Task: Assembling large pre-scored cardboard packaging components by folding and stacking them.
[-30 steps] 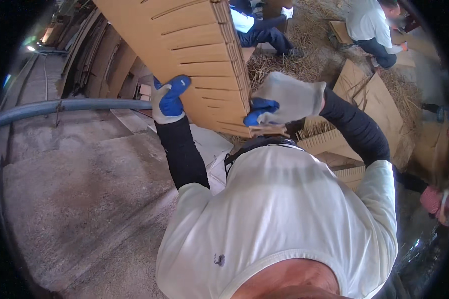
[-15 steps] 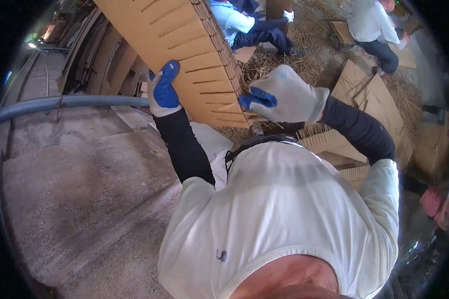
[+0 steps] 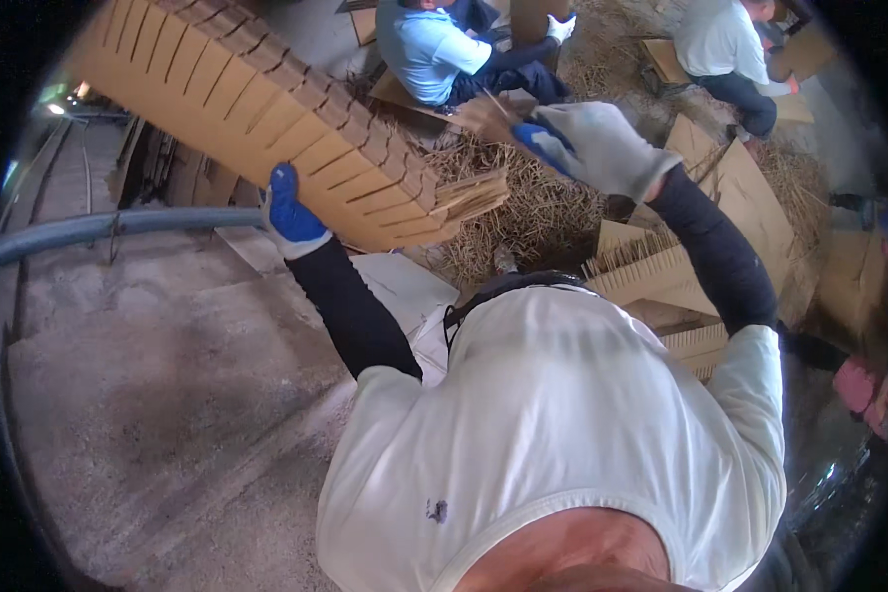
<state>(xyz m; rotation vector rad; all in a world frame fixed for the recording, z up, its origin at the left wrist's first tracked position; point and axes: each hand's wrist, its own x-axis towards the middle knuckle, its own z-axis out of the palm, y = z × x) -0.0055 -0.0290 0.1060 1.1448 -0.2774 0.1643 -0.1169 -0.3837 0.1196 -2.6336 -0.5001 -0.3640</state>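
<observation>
Several cardboard sheets [image 3: 257, 109] sat gripped in the left hand [image 3: 296, 212]; the right hand [image 3: 602, 148] curled, its hold too blurred to tell.

"How is the cardboard [image 3: 257, 118] looking?"
"It's showing matt paper faces and rough edges."
"And the left glove [image 3: 294, 212] and right glove [image 3: 612, 148]?"
"They're showing matt cloth with a rubbery coating."
"The floor [image 3: 158, 414]?"
"That's looking like rough concrete; the pipe [image 3: 148, 221] is looking smooth."

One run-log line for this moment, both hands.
left hand: holds slotted cardboard stack | right hand: apart from stack, grip unclear | around: brown scrap strips
</observation>
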